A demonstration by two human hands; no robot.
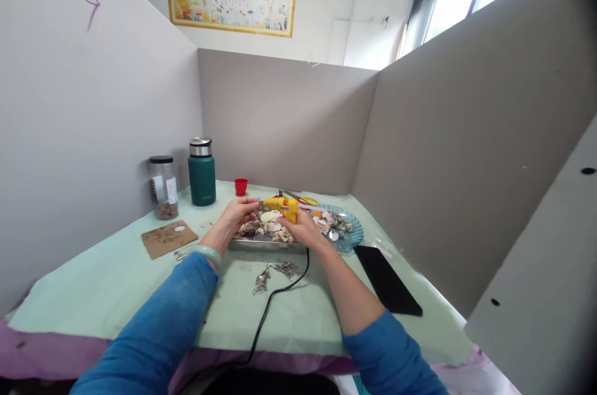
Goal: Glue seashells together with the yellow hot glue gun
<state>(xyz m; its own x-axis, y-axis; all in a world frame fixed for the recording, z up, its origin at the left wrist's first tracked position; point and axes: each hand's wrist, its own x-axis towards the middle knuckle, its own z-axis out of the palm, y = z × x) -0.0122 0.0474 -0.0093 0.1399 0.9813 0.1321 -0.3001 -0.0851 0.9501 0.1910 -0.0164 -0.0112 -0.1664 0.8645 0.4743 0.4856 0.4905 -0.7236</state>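
Note:
My right hand (301, 227) is wrapped round the handle of a yellow glue gun (285, 207), whose nozzle points left. Close to that nozzle, my left hand (240, 211) pinches a tiny item too small to make out. Beneath both hands lies a metal tray (268, 246) holding shells and pale pieces. A black cord (268, 305) runs from the gun down over the table's front edge. Small silver metal pieces (262, 280) lie on the cloth in front of the tray.
At the left are a lidded jar (164, 196), a green bottle (202, 177) and brown cardboard (168, 238). A red cup (240, 186) and scissors (303, 199) lie behind. A blue plate (357, 230) of shells and a black flat object (388, 280) are right. Grey partitions (284, 121) enclose the table.

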